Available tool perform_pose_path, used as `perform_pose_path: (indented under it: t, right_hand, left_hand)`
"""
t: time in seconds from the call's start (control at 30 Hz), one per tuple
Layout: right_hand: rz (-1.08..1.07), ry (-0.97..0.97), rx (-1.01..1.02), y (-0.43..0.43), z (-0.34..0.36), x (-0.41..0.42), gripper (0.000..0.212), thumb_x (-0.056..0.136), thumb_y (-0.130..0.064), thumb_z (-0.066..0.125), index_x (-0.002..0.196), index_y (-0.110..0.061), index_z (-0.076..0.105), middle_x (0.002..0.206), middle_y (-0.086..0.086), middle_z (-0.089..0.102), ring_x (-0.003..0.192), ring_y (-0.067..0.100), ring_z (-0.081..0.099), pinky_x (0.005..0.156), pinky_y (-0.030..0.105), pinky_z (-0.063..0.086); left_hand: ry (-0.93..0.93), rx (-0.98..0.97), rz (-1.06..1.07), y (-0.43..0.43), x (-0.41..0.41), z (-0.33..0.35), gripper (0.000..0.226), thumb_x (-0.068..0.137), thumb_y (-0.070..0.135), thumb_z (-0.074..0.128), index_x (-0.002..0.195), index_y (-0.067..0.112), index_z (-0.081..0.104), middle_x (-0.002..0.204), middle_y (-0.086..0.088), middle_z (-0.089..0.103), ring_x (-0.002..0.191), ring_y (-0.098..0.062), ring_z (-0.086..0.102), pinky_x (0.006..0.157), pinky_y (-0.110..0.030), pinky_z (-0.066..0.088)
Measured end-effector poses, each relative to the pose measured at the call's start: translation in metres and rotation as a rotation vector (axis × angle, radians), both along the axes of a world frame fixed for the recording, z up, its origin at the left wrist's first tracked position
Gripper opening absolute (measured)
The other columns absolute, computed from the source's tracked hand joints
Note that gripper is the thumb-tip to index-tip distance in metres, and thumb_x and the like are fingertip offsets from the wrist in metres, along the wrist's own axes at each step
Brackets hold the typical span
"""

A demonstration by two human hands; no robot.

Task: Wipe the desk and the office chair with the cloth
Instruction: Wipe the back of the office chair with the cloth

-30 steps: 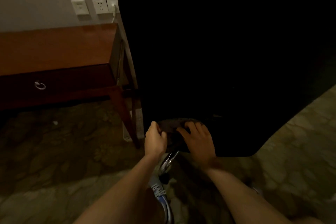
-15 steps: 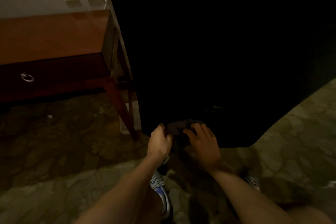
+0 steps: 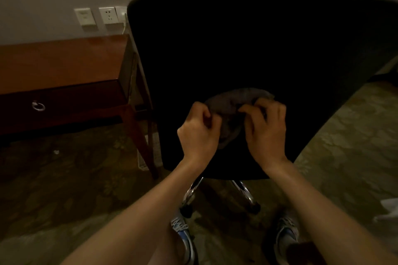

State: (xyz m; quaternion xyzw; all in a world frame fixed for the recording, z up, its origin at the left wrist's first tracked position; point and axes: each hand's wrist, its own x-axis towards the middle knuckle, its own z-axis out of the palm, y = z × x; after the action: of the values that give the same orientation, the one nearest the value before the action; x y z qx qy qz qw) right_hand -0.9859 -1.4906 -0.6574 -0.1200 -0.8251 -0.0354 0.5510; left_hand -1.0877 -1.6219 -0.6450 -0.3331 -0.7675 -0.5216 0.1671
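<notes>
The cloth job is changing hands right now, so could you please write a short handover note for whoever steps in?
Left hand: closed on the left side of the grey cloth.
Right hand: closed on the cloth's right side; the cloth is bunched between both hands.
Office chair: directly ahead, its black surface right behind the cloth; chrome base shows below.
Desk: on the left against the wall, top bare in view.
Done: cannot tell from this view what has been wiped; the dark chair shows no marks.
Left: probably regrip the cloth in one hand, wipe the chair, then check the desk.
</notes>
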Motion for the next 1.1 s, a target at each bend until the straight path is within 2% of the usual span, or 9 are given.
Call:
perform_pose_path:
  t: [0.1,0.2,0.37,0.57,0.67,0.77,0.93,1.03,1.1]
  right_hand:
    - [-0.044,0.057,-0.016,0.009,0.023,0.004,0.018,0.098,-0.008,0.056,0.115,-0.007,0.062,0.117,0.011,0.040,0.106,0.033,0.041,0.088,0.036,0.040]
    - [-0.057,-0.029,-0.007,0.015,0.020,0.006,0.022,0.097,-0.012,0.055,0.118,-0.010,0.058,0.119,0.010,0.040,0.106,0.033,0.041,0.087,0.038,0.042]
    - [-0.031,-0.111,-0.037,0.014,-0.016,0.000,0.022,0.099,-0.016,0.051,0.121,-0.015,0.051,0.118,0.009,0.042,0.102,0.031,0.045,0.084,0.039,0.044]
    - [-0.037,-0.185,-0.079,0.013,-0.068,-0.008,0.026,0.098,-0.016,0.054,0.124,-0.017,0.053,0.117,0.012,0.050,0.099,0.032,0.051,0.080,0.043,0.051]
    - [-0.037,-0.241,-0.089,0.010,-0.096,-0.009,0.026,0.099,-0.019,0.052,0.124,-0.017,0.052,0.115,0.015,0.057,0.102,0.031,0.052,0.081,0.043,0.052]
    - [-0.044,-0.287,-0.059,0.012,-0.122,-0.009,0.033,0.091,-0.012,0.065,0.122,-0.018,0.055,0.110,0.013,0.056,0.094,0.032,0.056,0.079,0.041,0.050]
    - [-0.049,-0.374,-0.003,0.016,-0.137,-0.007,0.041,0.080,-0.004,0.073,0.116,-0.020,0.064,0.105,0.006,0.049,0.088,0.026,0.052,0.070,0.036,0.050]
    - [-0.054,-0.497,-0.097,0.011,-0.146,-0.004,0.053,0.061,-0.006,0.086,0.109,-0.021,0.069,0.102,0.004,0.048,0.090,0.024,0.048,0.062,0.033,0.049]
    - [-0.045,-0.526,-0.160,0.008,-0.155,-0.003,0.051,0.058,-0.011,0.090,0.105,-0.022,0.071,0.100,0.004,0.047,0.089,0.023,0.047,0.056,0.032,0.048]
  left_hand:
    - [0.064,0.071,-0.020,0.013,0.008,0.026,0.022,0.092,0.025,0.063,0.085,0.021,0.043,0.071,0.008,0.051,0.061,-0.014,0.053,0.057,-0.030,0.038]
    - [0.082,-0.014,0.004,0.022,0.006,0.022,0.024,0.094,0.025,0.059,0.086,0.023,0.037,0.070,0.007,0.046,0.057,-0.012,0.047,0.054,-0.029,0.032]
    - [0.080,-0.135,0.027,0.021,-0.003,-0.007,0.026,0.095,0.022,0.055,0.085,0.025,0.032,0.075,0.004,0.044,0.056,-0.015,0.045,0.049,-0.026,0.029]
    - [-0.034,-0.189,0.021,0.015,-0.008,-0.048,0.026,0.097,0.019,0.056,0.083,0.023,0.034,0.072,0.004,0.043,0.054,-0.014,0.045,0.050,-0.027,0.035]
    - [-0.090,-0.231,0.030,0.013,-0.011,-0.076,0.027,0.096,0.017,0.057,0.081,0.021,0.035,0.067,0.006,0.040,0.051,-0.012,0.043,0.049,-0.024,0.030]
    - [-0.134,-0.285,0.022,0.011,-0.016,-0.102,0.027,0.095,0.015,0.061,0.082,0.020,0.038,0.066,0.007,0.041,0.052,-0.008,0.043,0.050,-0.022,0.027]
    - [-0.263,-0.378,0.035,0.012,-0.024,-0.124,0.023,0.095,0.020,0.064,0.082,0.014,0.046,0.065,0.001,0.048,0.054,-0.006,0.048,0.046,-0.024,0.028]
    - [-0.401,-0.417,0.031,0.014,-0.022,-0.136,0.022,0.095,0.019,0.063,0.081,0.013,0.047,0.066,-0.002,0.048,0.054,-0.013,0.046,0.046,-0.026,0.029]
    - [-0.495,-0.415,0.018,0.014,-0.022,-0.148,0.023,0.095,0.017,0.062,0.079,0.013,0.046,0.067,-0.004,0.048,0.055,-0.015,0.047,0.047,-0.026,0.030]
